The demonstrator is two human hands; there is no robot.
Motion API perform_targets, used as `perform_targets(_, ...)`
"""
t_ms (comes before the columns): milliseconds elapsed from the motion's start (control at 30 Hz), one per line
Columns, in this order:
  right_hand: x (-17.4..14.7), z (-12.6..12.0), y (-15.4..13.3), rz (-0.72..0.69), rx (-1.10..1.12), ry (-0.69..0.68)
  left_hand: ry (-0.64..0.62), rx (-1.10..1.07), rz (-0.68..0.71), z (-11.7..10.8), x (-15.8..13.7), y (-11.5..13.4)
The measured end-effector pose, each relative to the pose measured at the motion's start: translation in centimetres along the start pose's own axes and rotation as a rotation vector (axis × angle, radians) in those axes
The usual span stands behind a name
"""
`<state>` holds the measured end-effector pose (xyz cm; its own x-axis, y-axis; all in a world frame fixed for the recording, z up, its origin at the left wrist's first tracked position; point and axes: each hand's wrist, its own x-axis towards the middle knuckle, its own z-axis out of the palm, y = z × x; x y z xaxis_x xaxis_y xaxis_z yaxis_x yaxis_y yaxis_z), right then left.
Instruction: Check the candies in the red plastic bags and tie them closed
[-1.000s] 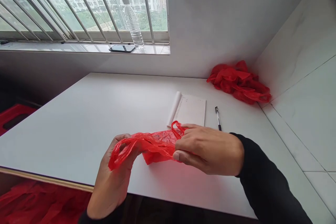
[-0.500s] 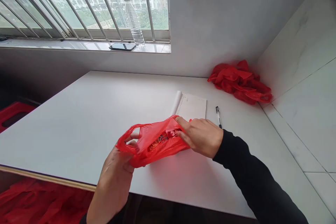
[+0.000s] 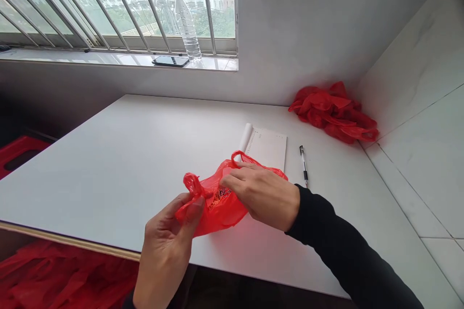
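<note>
We see both hands low in the middle of the frame, closed on a red bag (image 3: 221,203) that lies crumpled on the near part of the white table (image 3: 119,154). The left hand (image 3: 170,246) comes up from the bottom edge, and its thumb and fingers pinch the bag's left end, where a twisted handle sticks up. The right hand (image 3: 263,193) reaches in from the lower right in a black sleeve (image 3: 344,260); it lies palm down over the bag's right half, fingers curled and pressing into the plastic, with the other handle loop showing just above its knuckles. Some dark print shows through the bag between the two hands. Just behind the bag, toward the middle of the frame, lies a white notepad (image 3: 266,147), and a pen (image 3: 303,164) lies just to its right, apart from it. In the table's far right corner, against the wall, sits a heap of red bags (image 3: 333,113), well apart from the hands. In the upper left a barred window runs over a sill (image 3: 108,59), where a clear bottle (image 3: 186,24) stands upright with a dark phone (image 3: 170,61) lying flat just to its left. At the bottom left, below the table edge, we see more red plastic (image 3: 61,275), and a red crate (image 3: 18,152) shows at the left edge
</note>
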<state>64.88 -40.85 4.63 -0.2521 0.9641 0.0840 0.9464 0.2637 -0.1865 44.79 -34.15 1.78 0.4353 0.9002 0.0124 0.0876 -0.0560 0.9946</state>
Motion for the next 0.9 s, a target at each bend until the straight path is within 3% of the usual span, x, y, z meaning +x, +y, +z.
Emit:
perform_targets(100, 0.4, 0.7, 0.8, 0.173, 0.03, -0.247, 0.079, -0.061, -0.007, -0.5, -0.3, -0.5)
perform_targets(233, 0.1, 1.3, 1.6, 0.274, 0.005, -0.426, 0.01, -0.25, -0.12, -0.6, -0.1, -0.7)
perform_targets(400, 1.2, 2.8, 2.3, 0.339, 0.002, -0.424, -0.078, -0.462, -0.33, 0.0, 0.5, 0.3)
perform_targets(533, 1.9, 3.1, 2.7, 0.396, -0.053, -0.47, -0.059, -0.415, -0.29, -0.2, 0.3, 0.3)
perform_targets(700, 1.2, 2.7, 2.5, 0.261, -0.056, -0.465, -0.174, -0.228, -0.24, -0.8, 0.1, -1.0)
perform_targets(900, 0.9, 3.7, 2.0, 0.156, -0.017, -0.317, -0.114, -0.232, -0.218, -0.5, 0.4, -1.2)
